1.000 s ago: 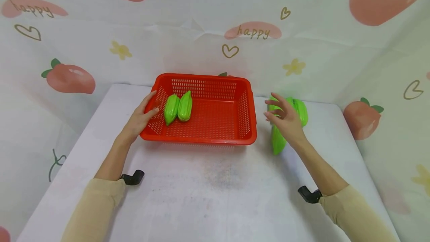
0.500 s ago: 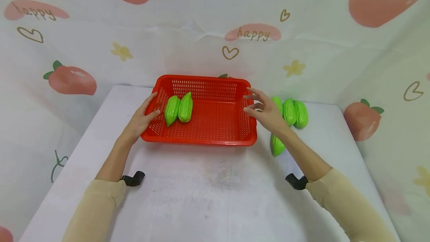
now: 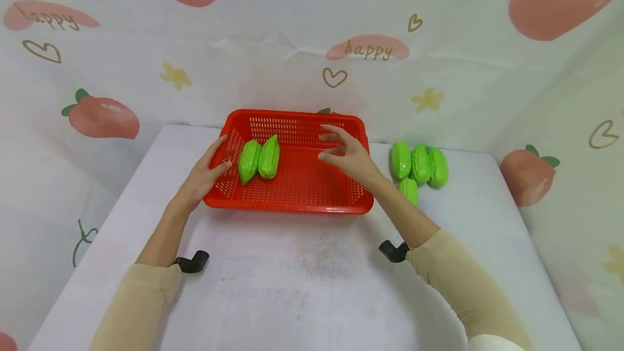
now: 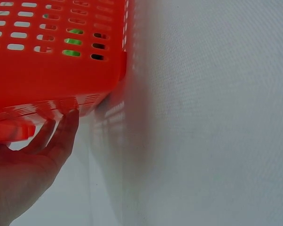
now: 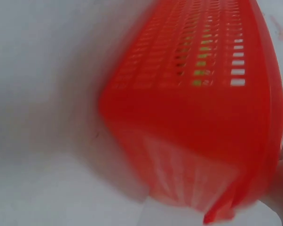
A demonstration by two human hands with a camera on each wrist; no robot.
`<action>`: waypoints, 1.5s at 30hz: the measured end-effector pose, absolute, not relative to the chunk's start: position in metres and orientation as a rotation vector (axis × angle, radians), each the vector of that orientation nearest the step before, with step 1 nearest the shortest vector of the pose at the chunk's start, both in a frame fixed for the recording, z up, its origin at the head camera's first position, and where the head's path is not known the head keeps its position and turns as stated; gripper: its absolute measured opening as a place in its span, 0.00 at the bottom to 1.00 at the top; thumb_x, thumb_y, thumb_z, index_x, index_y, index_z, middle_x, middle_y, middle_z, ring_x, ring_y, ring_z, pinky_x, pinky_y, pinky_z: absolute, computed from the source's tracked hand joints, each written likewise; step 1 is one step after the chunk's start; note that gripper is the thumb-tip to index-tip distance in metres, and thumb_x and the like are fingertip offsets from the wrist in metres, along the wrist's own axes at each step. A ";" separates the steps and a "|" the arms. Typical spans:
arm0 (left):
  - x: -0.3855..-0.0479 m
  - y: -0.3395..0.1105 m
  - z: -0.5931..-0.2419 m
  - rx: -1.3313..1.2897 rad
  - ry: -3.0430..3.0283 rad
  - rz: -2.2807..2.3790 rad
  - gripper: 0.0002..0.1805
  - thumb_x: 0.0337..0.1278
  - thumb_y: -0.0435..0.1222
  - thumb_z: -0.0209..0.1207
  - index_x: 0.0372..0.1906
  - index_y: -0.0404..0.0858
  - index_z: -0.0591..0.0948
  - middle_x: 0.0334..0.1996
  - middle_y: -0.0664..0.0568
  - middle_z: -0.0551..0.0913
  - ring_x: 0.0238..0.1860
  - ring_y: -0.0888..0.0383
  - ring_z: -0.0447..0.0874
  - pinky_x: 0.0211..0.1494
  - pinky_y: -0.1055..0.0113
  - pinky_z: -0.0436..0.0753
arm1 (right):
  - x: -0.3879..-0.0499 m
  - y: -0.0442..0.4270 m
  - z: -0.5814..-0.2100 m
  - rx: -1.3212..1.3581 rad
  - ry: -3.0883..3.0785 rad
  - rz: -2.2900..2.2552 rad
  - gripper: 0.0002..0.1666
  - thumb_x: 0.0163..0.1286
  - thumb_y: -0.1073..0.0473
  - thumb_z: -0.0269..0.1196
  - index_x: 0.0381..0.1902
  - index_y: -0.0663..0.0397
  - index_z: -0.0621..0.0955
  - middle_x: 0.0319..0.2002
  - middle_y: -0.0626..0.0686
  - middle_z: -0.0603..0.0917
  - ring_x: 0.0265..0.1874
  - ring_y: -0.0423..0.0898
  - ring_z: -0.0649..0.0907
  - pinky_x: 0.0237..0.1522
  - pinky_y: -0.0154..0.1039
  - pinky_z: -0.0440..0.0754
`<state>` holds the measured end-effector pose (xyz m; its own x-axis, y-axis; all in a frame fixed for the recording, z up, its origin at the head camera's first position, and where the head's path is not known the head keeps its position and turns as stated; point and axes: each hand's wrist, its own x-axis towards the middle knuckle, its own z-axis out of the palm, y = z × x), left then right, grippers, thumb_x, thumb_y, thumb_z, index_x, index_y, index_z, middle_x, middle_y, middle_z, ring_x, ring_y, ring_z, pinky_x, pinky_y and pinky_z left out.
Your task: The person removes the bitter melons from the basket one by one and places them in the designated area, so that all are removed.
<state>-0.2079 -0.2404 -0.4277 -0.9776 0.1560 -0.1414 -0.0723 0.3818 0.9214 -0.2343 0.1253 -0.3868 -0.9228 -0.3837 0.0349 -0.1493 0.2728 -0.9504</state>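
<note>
A red plastic basket (image 3: 292, 208) with slotted walls stands on the white table. Two glossy green ridged fruits, like star fruit (image 3: 268, 157), lie side by side in its left part. My left hand (image 3: 197, 177) holds the basket's left rim, the thumb over the inner side and the other fingers along the outside. In the left wrist view those fingers (image 4: 61, 136) touch the outer wall. Over the right part of the basket hovers my right hand (image 3: 352, 158), fingers spread and bent, with nothing in it. In the right wrist view the basket wall hides most of that hand.
Several more green fruits (image 3: 421, 164) lie close together on the table (image 3: 312, 286) right of the basket, one partly behind my right forearm. A printed cloth (image 3: 273, 42) hangs behind and at both sides. Black wrist cameras (image 3: 193, 262) sit on both wrists.
My right hand has moved left from above the loose green fruits, across the basket's right rim, to over its inside. My left hand stays at the left rim.
</note>
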 end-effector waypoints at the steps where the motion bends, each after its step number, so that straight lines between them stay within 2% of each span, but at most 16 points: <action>1: -0.208 -0.240 -0.428 0.079 2.431 1.641 0.36 0.75 0.43 0.48 0.80 0.62 0.47 0.72 0.40 0.57 0.54 0.43 0.73 0.43 0.65 0.83 | -0.235 0.121 -0.386 -0.501 2.336 -1.709 0.39 0.67 0.59 0.67 0.74 0.44 0.66 0.64 0.56 0.74 0.51 0.51 0.82 0.53 0.48 0.81; 11: -0.209 -0.240 -0.429 0.076 2.425 1.646 0.37 0.75 0.42 0.49 0.80 0.63 0.47 0.73 0.40 0.56 0.56 0.41 0.72 0.42 0.66 0.84 | -0.237 0.092 -0.383 -0.551 2.328 -1.670 0.38 0.68 0.60 0.66 0.73 0.44 0.67 0.62 0.52 0.76 0.50 0.50 0.83 0.52 0.45 0.82; 14: -0.208 -0.241 -0.429 0.075 2.420 1.650 0.37 0.75 0.41 0.49 0.80 0.62 0.47 0.74 0.40 0.56 0.56 0.41 0.72 0.43 0.65 0.84 | -0.241 0.087 -0.389 -0.545 2.329 -1.657 0.38 0.68 0.59 0.67 0.73 0.41 0.67 0.61 0.51 0.76 0.49 0.49 0.83 0.52 0.44 0.82; 23: -0.210 -0.244 -0.430 0.052 2.397 1.661 0.39 0.74 0.40 0.51 0.80 0.62 0.46 0.74 0.40 0.55 0.59 0.40 0.70 0.45 0.63 0.83 | -0.249 0.070 -0.397 -0.533 2.302 -1.624 0.38 0.68 0.59 0.66 0.73 0.45 0.67 0.64 0.57 0.74 0.49 0.49 0.83 0.53 0.45 0.81; 26: -0.209 -0.243 -0.431 0.059 2.387 1.669 0.39 0.73 0.40 0.51 0.80 0.62 0.46 0.74 0.40 0.56 0.58 0.40 0.70 0.45 0.62 0.84 | -0.251 0.065 -0.400 -0.513 2.287 -1.616 0.38 0.68 0.60 0.66 0.73 0.46 0.67 0.64 0.56 0.74 0.49 0.49 0.83 0.53 0.45 0.81; 30: -0.208 -0.241 -0.430 0.082 2.405 1.668 0.39 0.73 0.41 0.52 0.80 0.62 0.48 0.73 0.42 0.56 0.57 0.42 0.71 0.44 0.65 0.83 | -0.255 0.058 -0.403 -0.485 2.297 -1.577 0.39 0.68 0.59 0.67 0.74 0.47 0.67 0.63 0.54 0.75 0.50 0.49 0.83 0.52 0.44 0.81; 36: -0.208 -0.242 -0.431 0.088 2.428 1.655 0.39 0.72 0.41 0.52 0.80 0.62 0.48 0.73 0.43 0.56 0.57 0.43 0.71 0.43 0.67 0.83 | -0.263 0.048 -0.411 -0.477 2.301 -1.466 0.41 0.67 0.58 0.68 0.74 0.51 0.65 0.67 0.59 0.72 0.51 0.50 0.82 0.53 0.45 0.80; 41: -0.208 -0.242 -0.431 0.082 2.429 1.646 0.39 0.72 0.41 0.52 0.80 0.62 0.48 0.74 0.43 0.56 0.57 0.42 0.70 0.43 0.66 0.83 | -0.268 0.040 -0.413 -0.482 2.296 -1.396 0.43 0.66 0.58 0.68 0.75 0.51 0.63 0.67 0.61 0.71 0.47 0.54 0.84 0.51 0.47 0.81; 45: -0.208 -0.242 -0.430 0.082 2.430 1.651 0.39 0.72 0.41 0.53 0.79 0.63 0.49 0.74 0.43 0.56 0.57 0.44 0.70 0.43 0.66 0.83 | -0.270 0.034 -0.413 -0.486 2.312 -1.332 0.44 0.66 0.57 0.69 0.76 0.52 0.62 0.67 0.62 0.71 0.46 0.52 0.84 0.48 0.43 0.82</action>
<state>-0.2083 -0.2419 -0.4302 -0.9780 0.1589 -0.1353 -0.0673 0.3734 0.9252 -0.2696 0.0337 -0.4129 -0.8479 -0.4962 -0.1865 -0.0874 0.4779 -0.8740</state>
